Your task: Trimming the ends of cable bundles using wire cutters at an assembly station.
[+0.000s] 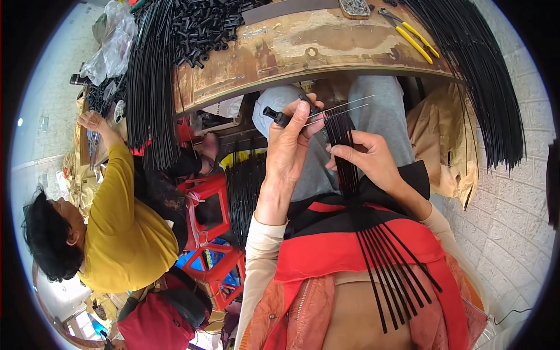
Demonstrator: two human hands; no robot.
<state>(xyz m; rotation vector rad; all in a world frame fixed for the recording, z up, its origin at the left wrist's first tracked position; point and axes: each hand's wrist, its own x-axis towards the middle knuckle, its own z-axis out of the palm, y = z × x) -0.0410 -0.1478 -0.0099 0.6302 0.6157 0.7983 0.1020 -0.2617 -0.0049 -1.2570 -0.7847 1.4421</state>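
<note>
My left hand (290, 131) is closed on black plastic sleeves, with one sleeve (275, 116) sticking out at its left and another sleeve (309, 103) at the fingertips. Two thin bright metal wires (350, 106) run rightward from these fingers, across the top of the rods. My right hand (368, 160) pinches a flat bundle of thin black rods (345, 166) between thumb and fingers. The bundle stands over my lap, its upper ends close to my left fingertips. Its lower ends fan out (396, 265) over my red and black apron (326, 256).
A worn wooden table (280, 49) curves ahead, bearing a heap of black sleeves (204, 29) and yellow-handled pliers (415, 44). Black rod bundles hang over its left (153, 87) and right (481, 76) ends. A co-worker in yellow (119, 227) sits at left, near red stools (210, 213).
</note>
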